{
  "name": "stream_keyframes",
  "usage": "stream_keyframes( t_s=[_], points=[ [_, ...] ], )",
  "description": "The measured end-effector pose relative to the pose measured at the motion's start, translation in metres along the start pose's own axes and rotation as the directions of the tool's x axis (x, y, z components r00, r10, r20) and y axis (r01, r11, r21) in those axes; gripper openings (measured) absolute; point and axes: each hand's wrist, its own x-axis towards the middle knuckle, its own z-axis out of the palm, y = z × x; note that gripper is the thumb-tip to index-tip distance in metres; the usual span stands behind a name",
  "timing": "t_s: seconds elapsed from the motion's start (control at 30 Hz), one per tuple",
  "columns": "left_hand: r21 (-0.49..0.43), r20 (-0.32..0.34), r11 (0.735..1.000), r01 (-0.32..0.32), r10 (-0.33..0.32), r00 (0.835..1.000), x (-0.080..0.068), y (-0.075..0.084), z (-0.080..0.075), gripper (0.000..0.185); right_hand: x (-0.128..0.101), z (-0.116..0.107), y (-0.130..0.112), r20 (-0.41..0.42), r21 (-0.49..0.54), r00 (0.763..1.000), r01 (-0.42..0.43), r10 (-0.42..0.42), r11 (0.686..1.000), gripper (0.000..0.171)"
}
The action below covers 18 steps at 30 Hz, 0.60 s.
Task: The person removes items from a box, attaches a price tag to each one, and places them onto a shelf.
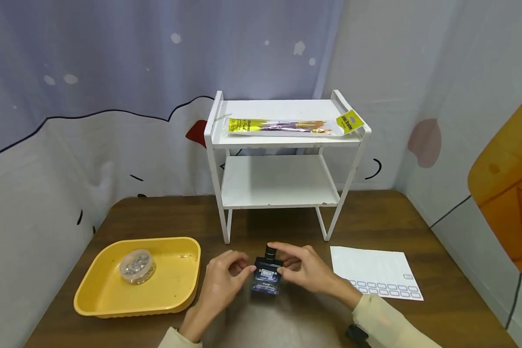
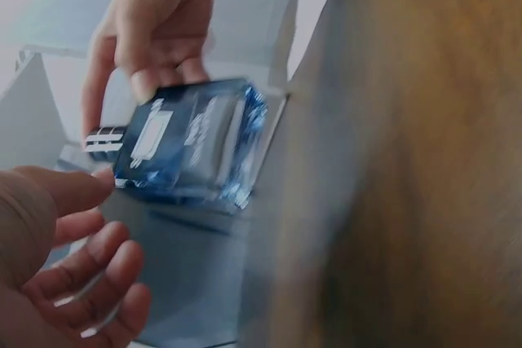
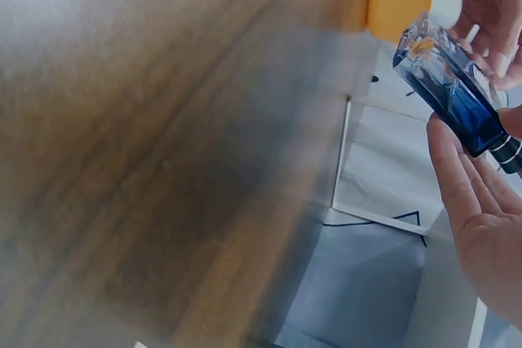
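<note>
A brown wood-grain worktop (image 1: 374,222) with rounded far corners is seen from above, enclosed by pale fabric walls. At the left, near the front edge, a shallow yellow plastic tray (image 1: 178,285) with rounded corners is set; a small round clear lidded tub (image 1: 137,265) of what look like shiny beads is held in its left part, and the rest of its floor is bare. Just right of the tray, the left hand (image 1: 224,280) is raised with fingers curled, its fingertips pinching the left side of a square blue glass bottle (image 1: 266,279), which is held tilted just above the worktop, in front of the middle. The bottle has a pale label on its face and a short dark ringed neck (image 1: 270,252). The right hand (image 1: 306,268) is wrapped around the bottle's right side, fingers reaching toward the neck. Behind the hands, a white two-tier shelf rack (image 1: 278,181) with thin legs is stood at the middle back; a flat clear packet (image 1: 282,126) with yellow card ends is laid on its upper shelf. To the right, a white sheet of small rectangular labels (image 1: 374,270) is laid flat, with bare wood around it.
</note>
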Motion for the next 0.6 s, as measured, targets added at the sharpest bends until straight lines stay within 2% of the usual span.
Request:
stream_keyframes(
  t_s=[0.17, 0.3, 0.43, 0.5, 0.6],
  points=[
    [-0.068, -0.018, 0.988, -0.139, 0.138, 0.990, 0.018, 0.000, -0.020, 0.027, 0.001, -0.004, 0.014, -0.016, -0.041, 0.999, 0.031, -0.032, 0.999, 0.053],
    [-0.079, -0.039, 0.974, -0.213, 0.211, 0.977, 0.038, 0.002, -0.037, 0.035, 0.001, -0.011, 0.018, -0.025, -0.077, 0.998, 0.053, -0.055, 0.996, 0.054],
    [-0.063, -0.113, 0.960, -0.272, 0.264, 0.958, 0.060, 0.002, -0.052, 0.044, 0.001, -0.017, 0.016, -0.025, -0.099, 0.997, 0.066, -0.069, 0.993, 0.054],
    [-0.060, -0.162, 0.951, -0.302, 0.290, 0.943, 0.070, 0.001, -0.058, 0.047, 0.001, -0.020, 0.015, -0.024, -0.106, 0.998, 0.062, -0.065, 0.992, 0.055],
    [-0.086, -0.223, 0.940, -0.329, 0.304, 0.926, 0.085, -0.002, -0.066, 0.052, 0.001, -0.024, 0.013, -0.026, -0.107, 0.998, 0.055, -0.058, 0.993, 0.055]
  ],
)
